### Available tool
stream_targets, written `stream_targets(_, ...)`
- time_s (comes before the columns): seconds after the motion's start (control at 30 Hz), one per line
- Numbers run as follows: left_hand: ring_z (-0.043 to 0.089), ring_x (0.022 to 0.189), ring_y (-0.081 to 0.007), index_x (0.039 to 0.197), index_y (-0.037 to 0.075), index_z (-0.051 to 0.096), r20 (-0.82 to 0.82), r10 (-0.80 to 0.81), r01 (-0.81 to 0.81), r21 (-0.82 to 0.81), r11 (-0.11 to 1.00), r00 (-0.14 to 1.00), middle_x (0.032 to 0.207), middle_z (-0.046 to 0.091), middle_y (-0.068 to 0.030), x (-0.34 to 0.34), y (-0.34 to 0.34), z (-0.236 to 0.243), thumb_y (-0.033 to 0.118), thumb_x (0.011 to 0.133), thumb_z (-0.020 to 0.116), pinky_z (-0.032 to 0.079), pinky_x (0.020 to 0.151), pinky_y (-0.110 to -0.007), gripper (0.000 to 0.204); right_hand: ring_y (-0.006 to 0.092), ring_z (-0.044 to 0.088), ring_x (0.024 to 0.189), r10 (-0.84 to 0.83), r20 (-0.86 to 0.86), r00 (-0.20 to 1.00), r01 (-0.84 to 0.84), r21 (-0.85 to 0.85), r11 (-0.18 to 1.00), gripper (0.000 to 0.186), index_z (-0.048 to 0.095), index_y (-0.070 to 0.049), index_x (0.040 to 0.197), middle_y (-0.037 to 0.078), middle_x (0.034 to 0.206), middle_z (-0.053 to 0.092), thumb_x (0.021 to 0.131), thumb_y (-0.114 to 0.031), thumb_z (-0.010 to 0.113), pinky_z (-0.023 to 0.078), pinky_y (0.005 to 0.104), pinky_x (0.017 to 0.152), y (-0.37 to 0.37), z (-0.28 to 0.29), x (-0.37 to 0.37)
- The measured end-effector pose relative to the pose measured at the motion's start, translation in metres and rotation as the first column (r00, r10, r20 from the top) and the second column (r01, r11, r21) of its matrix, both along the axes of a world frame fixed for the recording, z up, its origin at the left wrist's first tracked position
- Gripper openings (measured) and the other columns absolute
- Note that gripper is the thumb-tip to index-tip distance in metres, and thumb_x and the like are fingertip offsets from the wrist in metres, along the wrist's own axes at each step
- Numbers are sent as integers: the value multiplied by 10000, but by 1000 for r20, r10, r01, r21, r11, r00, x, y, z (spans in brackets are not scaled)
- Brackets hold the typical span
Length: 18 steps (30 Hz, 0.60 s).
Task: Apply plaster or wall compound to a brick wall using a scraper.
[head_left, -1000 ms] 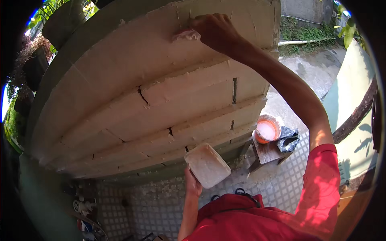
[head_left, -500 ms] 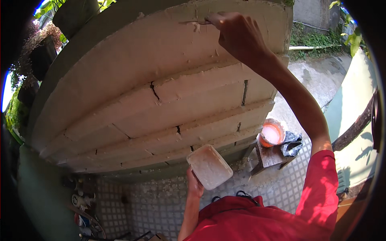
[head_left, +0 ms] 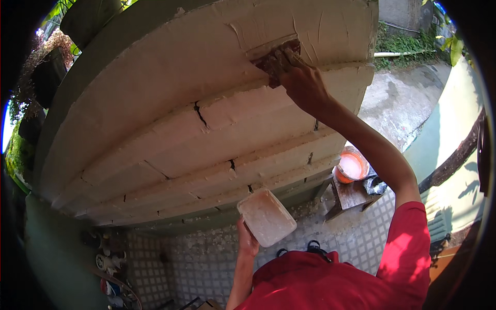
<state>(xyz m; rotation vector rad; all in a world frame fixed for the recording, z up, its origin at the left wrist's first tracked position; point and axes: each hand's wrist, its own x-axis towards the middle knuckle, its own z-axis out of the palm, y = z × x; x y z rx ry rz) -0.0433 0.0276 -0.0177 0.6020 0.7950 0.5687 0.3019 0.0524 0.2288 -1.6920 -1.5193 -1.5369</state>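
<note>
In the head view my right hand (head_left: pixel 302 82) grips a flat, plaster-smeared spreading blade (head_left: pixel 264 64), pressed against the upper band of a pale plastered wall (head_left: pixel 165 62). Thin ridges of wet plaster show around the blade. Lower down, my left hand (head_left: pixel 246 238) holds a shallow rectangular plastic tub (head_left: pixel 266 217) by its left side, with pale paste inside it. The tub is tilted up toward me, in front of the wall's lower bands, which have dark cracks across them.
An orange bucket (head_left: pixel 352 164) of pale liquid and a crumpled black plastic bag (head_left: pixel 375 186) sit on a wooden stool (head_left: pixel 346 199) at right. Assorted objects (head_left: pixel 109 263) line the lower left. Tiled floor (head_left: pixel 191 263), plants, a pale right-hand wall (head_left: pixel 454 155) and a branch (head_left: pixel 448 164) surround me.
My right hand has moved down the upper band with the blade, whose face now shows against the wall, and new plaster streaks appear. The tub in my left hand has barely moved.
</note>
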Motion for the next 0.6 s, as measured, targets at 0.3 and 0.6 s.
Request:
stream_targets(0.3,609,1120,-226,1320,92,502,26,2,-2,-3,1000,1000,1249,604,-61,-4,-1,7,474,961,363,498,961,-379,542,338,676,838,-43,-499,866,-93,-244,965,428,690,-145,1085,115,919,703,750,77,542,554,433,727,-49,48,-44)
stream_targets(0.6,596,1136,-216,1320,90,504,35,26,-26,-7,1000,999,1257,600,-49,-10,-3,10,473,971,361,482,971,-378,538,290,680,770,55,-251,966,-146,-358,922,139,715,-137,852,96,796,661,793,-60,616,540,394,614,-27,25,-64)
